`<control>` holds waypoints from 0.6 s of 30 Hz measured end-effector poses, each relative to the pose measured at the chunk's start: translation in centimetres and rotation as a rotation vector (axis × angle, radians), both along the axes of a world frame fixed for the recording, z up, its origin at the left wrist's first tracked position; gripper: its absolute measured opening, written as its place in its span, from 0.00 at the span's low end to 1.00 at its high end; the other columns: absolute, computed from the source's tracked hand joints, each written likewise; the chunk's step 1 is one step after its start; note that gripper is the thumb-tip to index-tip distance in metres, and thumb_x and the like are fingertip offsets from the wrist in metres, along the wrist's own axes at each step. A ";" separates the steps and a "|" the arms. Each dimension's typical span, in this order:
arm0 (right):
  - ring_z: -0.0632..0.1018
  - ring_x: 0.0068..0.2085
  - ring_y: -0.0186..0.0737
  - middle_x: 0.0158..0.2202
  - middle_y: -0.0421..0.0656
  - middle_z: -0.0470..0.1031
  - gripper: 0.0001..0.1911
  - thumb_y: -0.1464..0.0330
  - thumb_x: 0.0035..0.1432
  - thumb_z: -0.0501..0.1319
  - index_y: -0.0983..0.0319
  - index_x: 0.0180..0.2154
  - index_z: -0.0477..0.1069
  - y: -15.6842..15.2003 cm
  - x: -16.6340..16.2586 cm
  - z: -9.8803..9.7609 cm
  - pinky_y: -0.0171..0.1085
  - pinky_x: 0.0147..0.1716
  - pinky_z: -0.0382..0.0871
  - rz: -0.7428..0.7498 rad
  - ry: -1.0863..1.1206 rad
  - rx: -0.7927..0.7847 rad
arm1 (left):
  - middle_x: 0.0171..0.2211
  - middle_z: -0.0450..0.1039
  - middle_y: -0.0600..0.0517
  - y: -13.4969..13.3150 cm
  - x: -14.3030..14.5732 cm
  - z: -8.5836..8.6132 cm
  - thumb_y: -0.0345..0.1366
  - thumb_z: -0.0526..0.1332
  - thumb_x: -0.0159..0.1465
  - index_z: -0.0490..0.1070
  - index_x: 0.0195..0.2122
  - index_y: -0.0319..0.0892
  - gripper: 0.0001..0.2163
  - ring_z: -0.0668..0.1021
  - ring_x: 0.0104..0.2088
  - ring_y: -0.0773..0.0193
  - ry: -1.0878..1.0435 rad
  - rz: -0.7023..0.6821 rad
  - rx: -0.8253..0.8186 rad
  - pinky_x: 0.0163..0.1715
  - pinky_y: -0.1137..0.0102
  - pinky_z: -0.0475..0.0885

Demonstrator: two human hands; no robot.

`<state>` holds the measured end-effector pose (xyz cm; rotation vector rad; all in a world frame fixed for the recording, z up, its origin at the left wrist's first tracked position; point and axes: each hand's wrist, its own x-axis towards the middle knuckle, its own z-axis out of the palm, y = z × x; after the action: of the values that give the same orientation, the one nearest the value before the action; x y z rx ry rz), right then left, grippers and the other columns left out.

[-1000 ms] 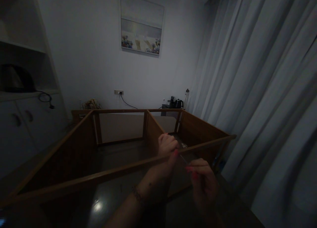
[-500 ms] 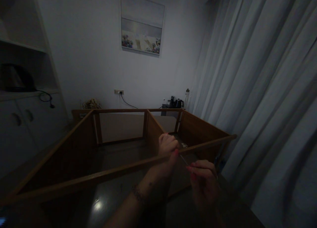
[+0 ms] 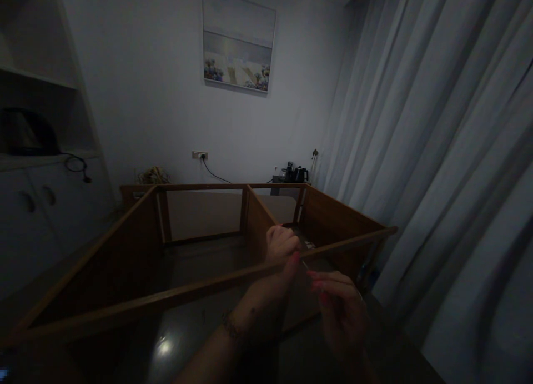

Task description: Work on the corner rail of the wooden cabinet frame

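A brown wooden frame (image 3: 175, 293), with side panels and a middle divider, stands in front of me. My left hand (image 3: 283, 250) is closed over its front rail near the divider, the thumb on the near side. To the right of it and a little lower, my right hand (image 3: 339, 300) pinches a thin metal rod (image 3: 305, 265) between thumb and fingers. The rod's far end points at the rail beside my left thumb. In this dim light I cannot tell what kind of tool it is or whether it touches the wood.
Long pale curtains (image 3: 420, 150) hang close on the right. At the left stands a white cabinet (image 3: 25, 228) with a kettle (image 3: 27, 131) on its shelf. Behind the frame are a wall socket (image 3: 200, 155) with a plugged-in cord and a dark coffee pot (image 3: 300, 174).
My right hand has shifted slightly left and up, closer to the rail, and less of the rod shows. My left hand stays on the rail.
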<state>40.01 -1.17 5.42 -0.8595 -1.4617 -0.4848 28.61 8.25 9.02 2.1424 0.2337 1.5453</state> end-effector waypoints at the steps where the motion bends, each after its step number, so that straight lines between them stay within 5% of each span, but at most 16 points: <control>1: 0.86 0.38 0.41 0.40 0.43 0.85 0.07 0.71 0.73 0.61 0.56 0.48 0.76 0.0 0.0 -0.1 0.39 0.33 0.84 -0.002 0.007 0.015 | 0.36 0.68 0.48 -0.1 -0.1 0.1 0.53 0.36 0.78 0.66 0.35 0.48 0.25 0.70 0.45 0.50 0.009 -0.001 0.008 0.62 0.50 0.64; 12: 0.88 0.36 0.41 0.41 0.44 0.87 0.09 0.71 0.72 0.61 0.55 0.48 0.78 -0.5 0.2 0.6 0.37 0.27 0.85 -0.051 -0.068 0.034 | 0.38 0.69 0.47 -1.4 -1.5 1.1 0.53 0.42 0.77 0.68 0.40 0.49 0.20 0.71 0.48 0.48 0.011 -0.026 0.029 0.62 0.48 0.64; 18: 0.88 0.31 0.39 0.40 0.43 0.89 0.11 0.71 0.72 0.61 0.55 0.50 0.79 -0.6 1.3 1.0 0.36 0.26 0.84 -0.054 -0.175 0.049 | 0.37 0.68 0.46 -1.0 -1.0 0.8 0.50 0.37 0.78 0.68 0.36 0.48 0.25 0.70 0.47 0.48 0.034 0.011 0.003 0.61 0.47 0.65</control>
<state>41.36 -1.73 6.41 -0.8361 -1.5817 -0.6472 27.62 7.25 9.85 2.1744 0.2559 1.5173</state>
